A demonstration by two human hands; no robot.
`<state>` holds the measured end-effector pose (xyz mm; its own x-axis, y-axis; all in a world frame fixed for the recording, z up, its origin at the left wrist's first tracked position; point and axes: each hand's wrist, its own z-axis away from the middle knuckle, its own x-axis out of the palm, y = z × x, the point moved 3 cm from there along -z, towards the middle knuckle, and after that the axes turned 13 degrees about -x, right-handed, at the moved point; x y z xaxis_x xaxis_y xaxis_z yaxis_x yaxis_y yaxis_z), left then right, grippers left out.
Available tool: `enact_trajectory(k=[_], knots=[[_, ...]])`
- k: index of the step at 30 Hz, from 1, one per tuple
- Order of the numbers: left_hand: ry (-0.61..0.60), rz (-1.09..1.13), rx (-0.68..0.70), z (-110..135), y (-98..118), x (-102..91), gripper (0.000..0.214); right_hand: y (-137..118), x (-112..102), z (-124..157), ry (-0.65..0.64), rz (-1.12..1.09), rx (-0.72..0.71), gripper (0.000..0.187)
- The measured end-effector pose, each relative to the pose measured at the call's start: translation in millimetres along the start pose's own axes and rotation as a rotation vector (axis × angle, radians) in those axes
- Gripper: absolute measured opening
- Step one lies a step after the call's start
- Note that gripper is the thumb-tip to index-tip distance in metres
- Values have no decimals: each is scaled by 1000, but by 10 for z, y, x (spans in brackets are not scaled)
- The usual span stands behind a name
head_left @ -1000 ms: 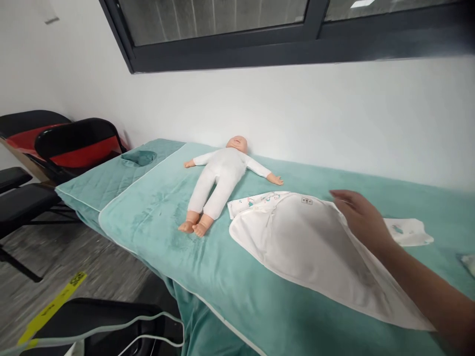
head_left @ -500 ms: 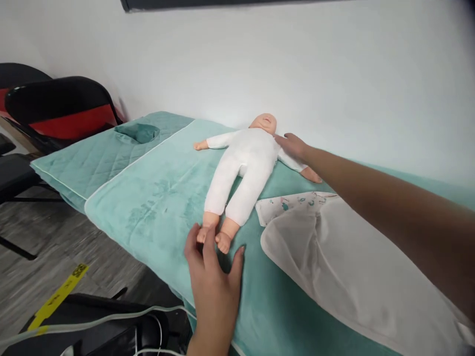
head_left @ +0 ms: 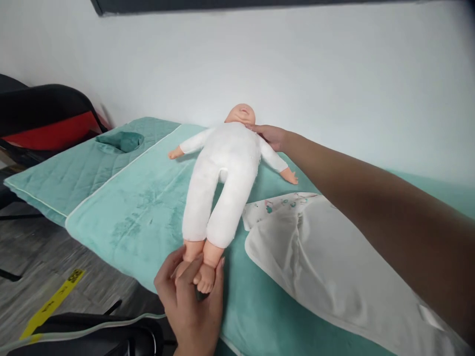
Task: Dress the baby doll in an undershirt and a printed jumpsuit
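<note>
A baby doll (head_left: pixel 230 153) with a white cloth body lies face up, its head toward the wall and its feet toward me. My left hand (head_left: pixel 191 291) is closed around both ankles, with fingers on the outer sides and one between the legs. My right hand (head_left: pixel 270 136) reaches to the doll's neck and shoulder on the right; its fingers are partly hidden behind the doll there. Right of the legs lies a white cloth (head_left: pixel 308 247) with a printed edge, spread out beneath my right forearm.
The doll is on a bed with a teal cover (head_left: pixel 137 212); a face hole (head_left: pixel 120 141) opens at its left end. A black and red chair (head_left: pixel 52 123) stands at the left. A pale cable (head_left: pixel 92 326) crosses a black object at lower left. A white wall rises behind.
My left hand has gone from touching the feet to gripping both ankles. My right hand has slid in by the doll's neck. The doll appears nearer and larger, its legs closer together.
</note>
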<state>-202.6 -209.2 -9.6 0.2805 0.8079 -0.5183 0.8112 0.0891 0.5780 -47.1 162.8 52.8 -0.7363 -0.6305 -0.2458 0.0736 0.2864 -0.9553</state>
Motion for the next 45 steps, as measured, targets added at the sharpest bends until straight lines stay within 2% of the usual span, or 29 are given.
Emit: enact_trajectory(k=[3, 6, 9, 13, 16, 18, 20, 23, 28, 31, 33, 35, 37, 39, 41, 42, 45], knots=[[7, 20, 51, 189, 286, -206, 24, -460, -59, 372, -81, -146, 1, 42], [-11, 138, 87, 527, 678, -352, 28, -854, -271, 918, -15, -129, 39, 39], [-57, 272, 103, 948, 1076, -419, 30, -1081, -566, 1570, 49, -86, 95, 37], [-133, 336, 138, 1480, 1464, -463, 35, -1112, -874, 2432, 101, -60, 184, 35], [-196, 338, 151, 1807, 1591, -486, 34, -1027, -899, 2948, 103, -30, 185, 36], [-250, 349, 162, 1985, 1603, -481, 35, -941, -856, 3199, 153, 34, 173, 38], [-291, 343, 177, 2122, 1568, -455, 35, -833, -802, 3369, 213, 86, 178, 43], [-291, 310, 191, 2234, 1472, -387, 33, -654, -754, 3470, 238, 107, 190, 51], [-310, 278, 184, 2336, 1376, -241, 31, -396, -856, 3380, 248, 67, 173, 62], [-305, 270, 191, 2426, 1349, -205, 24, -247, -986, 3310, 285, 210, 254, 80], [-320, 298, 204, 2428, 1298, -219, 23, -159, -1067, 3283, 315, 381, 323, 93], [-352, 355, 220, 2311, 1213, -255, 31, -110, -1097, 3255, 308, 545, 325, 99], [-386, 410, 241, 2050, 1124, -276, 32, -133, -1073, 3231, 365, 737, 258, 95], [-426, 411, 291, 1682, 1084, -217, 29, -229, -967, 3202, 473, 916, 135, 80], [-450, 380, 266, 1266, 1095, -31, 27, -357, -768, 3137, 521, 1015, -20, 62], [-443, 358, 253, 1068, 1126, 106, 24, -415, -642, 3078, 492, 1027, -96, 54], [-534, 230, 289, 627, 1298, 655, 21, -512, -267, 2806, 290, 1026, -217, 46]])
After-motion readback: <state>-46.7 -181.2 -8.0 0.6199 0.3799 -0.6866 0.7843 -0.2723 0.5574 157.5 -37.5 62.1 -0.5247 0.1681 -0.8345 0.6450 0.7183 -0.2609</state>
